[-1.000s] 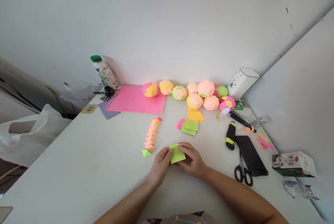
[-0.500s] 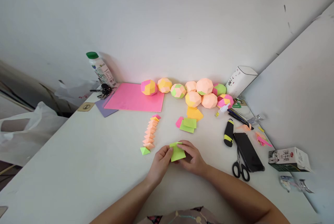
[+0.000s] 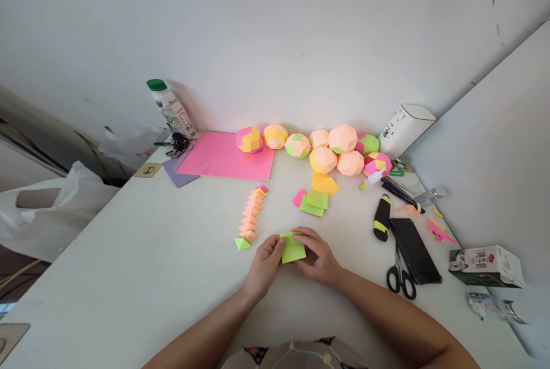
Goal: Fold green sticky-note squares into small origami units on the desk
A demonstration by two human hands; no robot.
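Note:
A green square of paper [image 3: 294,250] is held up between both hands over the table, with a narrow fold along its top edge. My left hand [image 3: 269,259] pinches its left side between thumb and fingers. On the right side, my right hand [image 3: 317,258] grips it with the fingers at the upper edge. Some fingertips are hidden behind the sheet. Just beyond my hands lie loose green sheets [image 3: 315,200], a pink piece [image 3: 299,197] and orange sheets [image 3: 325,184]. To the left runs a row of folded paper pieces [image 3: 250,214], mostly peach, with a green one nearest me.
Several faceted paper balls [image 3: 342,139] line the wall. A pink board [image 3: 223,157], keys [image 3: 177,144] and bottle [image 3: 172,108] stand back left. Rightward lie a cutter [image 3: 381,219], scissors [image 3: 401,280], phone [image 3: 415,251] and milk carton [image 3: 485,266].
My right fingers have shifted slightly along the top edge of the green paper. Both hands still hold it. The whole view has turned a little to the left.

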